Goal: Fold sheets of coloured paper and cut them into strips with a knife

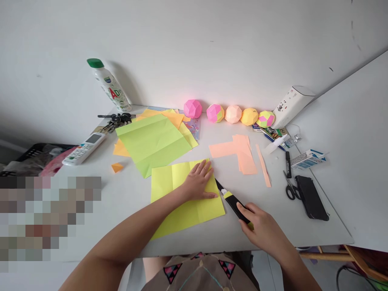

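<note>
Yellow paper [197, 211] looks creased but uncut beneath the flat-spread left hand [197, 182], while the right hand [259, 224] grips a cutter [233, 203].

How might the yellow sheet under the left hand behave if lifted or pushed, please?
The yellow sheet would probably feel light and sag, looking like thin paper. It may bend first along its creases. Pushed now, it might buckle, as the left hand rests flat on it.

From my right hand [259, 223], bare surface [277, 200] lets me pass at one o'clock between the narrow peach strip [263, 166] and the scissors [293, 190]; the black pouch [311, 198] blocks two, my left hand [197, 184] ten.
</note>
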Motion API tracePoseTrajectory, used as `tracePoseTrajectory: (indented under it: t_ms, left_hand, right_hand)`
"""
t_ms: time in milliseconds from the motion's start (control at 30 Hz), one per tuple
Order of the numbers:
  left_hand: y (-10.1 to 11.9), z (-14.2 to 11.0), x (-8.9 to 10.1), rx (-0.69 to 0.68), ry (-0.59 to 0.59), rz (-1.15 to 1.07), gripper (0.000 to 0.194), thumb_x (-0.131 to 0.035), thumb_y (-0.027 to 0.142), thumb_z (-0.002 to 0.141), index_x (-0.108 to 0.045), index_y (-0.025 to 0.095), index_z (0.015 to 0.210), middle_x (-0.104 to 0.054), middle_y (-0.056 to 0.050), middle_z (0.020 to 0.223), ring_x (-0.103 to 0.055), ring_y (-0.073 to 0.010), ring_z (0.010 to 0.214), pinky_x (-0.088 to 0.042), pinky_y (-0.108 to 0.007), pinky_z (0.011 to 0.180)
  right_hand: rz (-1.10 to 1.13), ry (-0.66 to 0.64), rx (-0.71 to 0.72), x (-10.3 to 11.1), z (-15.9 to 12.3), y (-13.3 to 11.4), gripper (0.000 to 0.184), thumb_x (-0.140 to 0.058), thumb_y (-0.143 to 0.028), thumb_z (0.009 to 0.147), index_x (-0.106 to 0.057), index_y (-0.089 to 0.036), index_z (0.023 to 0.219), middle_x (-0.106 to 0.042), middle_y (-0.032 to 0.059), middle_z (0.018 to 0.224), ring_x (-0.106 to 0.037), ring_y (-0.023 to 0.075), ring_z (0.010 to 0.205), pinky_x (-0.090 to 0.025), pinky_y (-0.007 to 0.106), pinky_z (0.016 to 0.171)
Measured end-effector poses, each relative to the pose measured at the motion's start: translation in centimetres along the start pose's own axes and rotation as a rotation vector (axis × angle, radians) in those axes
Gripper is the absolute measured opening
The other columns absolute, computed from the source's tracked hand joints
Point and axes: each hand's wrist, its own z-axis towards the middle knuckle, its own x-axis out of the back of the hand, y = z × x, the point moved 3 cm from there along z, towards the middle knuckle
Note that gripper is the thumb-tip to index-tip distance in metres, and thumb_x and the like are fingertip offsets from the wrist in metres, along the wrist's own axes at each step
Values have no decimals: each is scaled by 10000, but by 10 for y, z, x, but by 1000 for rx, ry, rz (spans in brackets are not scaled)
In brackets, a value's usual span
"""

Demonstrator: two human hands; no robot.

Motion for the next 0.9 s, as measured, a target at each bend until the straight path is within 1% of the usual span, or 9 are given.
tracePoseTrajectory:
  t_ms: [167,367,433,500,567,633,700,800,900]
  left_hand:
    - [0,0,0,9,0,-4,1072,-358,864,713,-363,71,1435,-190,-193,1545,-100,-351,1438,-96,-463,1156]
    - [0,1,1,12,-13,-12,1070,-355,864,713,-370,71,1431,-167,-190,1549,-112,-356,1435,-109,-472,1153]
    - [-1,1,-1,10,4,-12,1083,-378,868,699,-377,64,1424,-173,-196,1547,-125,-362,1431,-127,-479,1150]
    - [-3,2,-3,0,45,-16,1082,-409,868,684,-394,66,1411,-207,-197,1539,-154,-366,1425,-157,-490,1143]
    - [-5,2,-5,-6,103,-21,977,-416,818,740,-426,85,1386,-270,-184,1523,-202,-347,1417,-197,-484,1136]
    - [-8,3,-7,1,149,-19,803,-393,717,839,-455,106,1357,-328,-162,1503,-243,-313,1409,-226,-464,1131]
    - [-9,3,-7,12,173,-12,699,-383,637,888,-477,103,1328,-353,-159,1492,-262,-298,1404,-233,-452,1132]
    - [-9,4,-6,12,191,1,696,-430,640,861,-515,87,1276,-340,-184,1492,-259,-314,1403,-218,-461,1141]
    - [-8,6,-4,7,198,4,696,-452,667,834,-540,104,1233,-329,-190,1496,-261,-322,1401,-224,-471,1137]
  right_hand:
    - [-34,5,-6,1,2,-2,426,-455,-189,874,-576,-128,1278,-635,100,923,-631,176,666,-530,290,561]
    - [-23,-20,-42,4,22,-2,436,-455,-202,870,-575,-145,1285,-634,83,901,-610,164,630,-518,294,569]
    - [-18,-29,-55,5,29,0,441,-459,-212,868,-573,-145,1289,-636,84,912,-614,168,640,-517,300,580]
    - [-15,-33,-60,6,34,2,443,-463,-218,865,-573,-159,1291,-638,80,911,-614,168,645,-512,298,583]
    - [-11,-29,-54,6,37,3,440,-468,-220,865,-574,-185,1290,-640,72,899,-613,164,643,-506,289,582]
    - [-7,-27,-45,6,37,2,435,-468,-219,870,-572,-202,1292,-641,70,906,-615,163,653,-504,282,590]
    - [-5,-36,-43,6,35,1,435,-465,-215,875,-565,-189,1298,-638,79,929,-618,163,659,-508,284,601]
    - [-13,-64,-53,5,32,-3,447,-455,-207,883,-549,-134,1314,-630,96,935,-621,171,669,-512,291,603]
    - [-34,-75,-74,4,31,-6,457,-457,-205,883,-542,-108,1321,-623,98,915,-628,189,698,-512,301,606]
